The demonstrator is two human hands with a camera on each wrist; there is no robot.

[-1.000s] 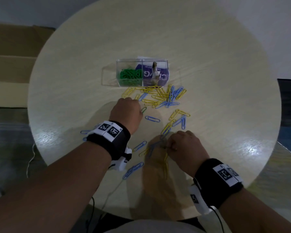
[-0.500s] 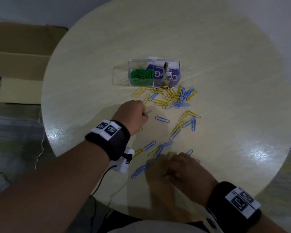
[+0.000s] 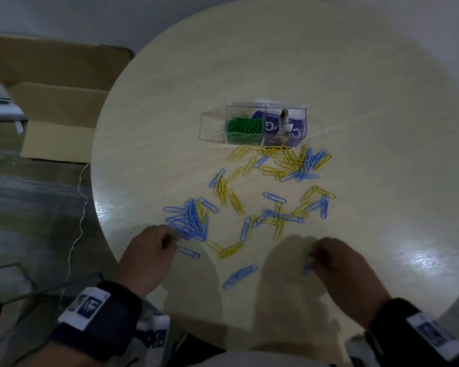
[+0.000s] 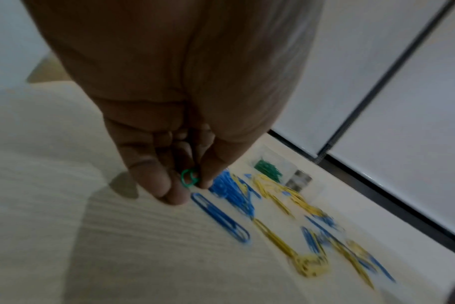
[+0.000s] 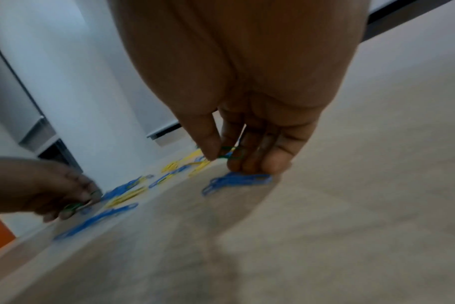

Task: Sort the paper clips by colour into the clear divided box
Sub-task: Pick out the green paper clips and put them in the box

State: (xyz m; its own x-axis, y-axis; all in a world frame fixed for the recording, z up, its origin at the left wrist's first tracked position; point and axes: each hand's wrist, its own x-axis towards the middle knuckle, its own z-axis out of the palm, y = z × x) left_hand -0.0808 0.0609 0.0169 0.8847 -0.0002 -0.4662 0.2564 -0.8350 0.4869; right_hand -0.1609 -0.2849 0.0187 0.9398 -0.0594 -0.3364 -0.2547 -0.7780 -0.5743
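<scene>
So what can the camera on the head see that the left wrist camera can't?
Only the head view shows the whole round pale wooden table, the right hand and both black wristbands. Only the left wrist view shows the small green paper clip pinched in the left hand. Both show the clear divided plastic box with green clips inside, and loose blue and yellow clips.

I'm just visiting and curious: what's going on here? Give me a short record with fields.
Surface: round pale table
Box: clear divided box, far side of the table
Box contents: green clips in one compartment
Loose clips: blue clips and yellow clips scattered on the table
Left hand: pinches a green clip
Right hand: pinches a green clip between thumb and fingers
</scene>
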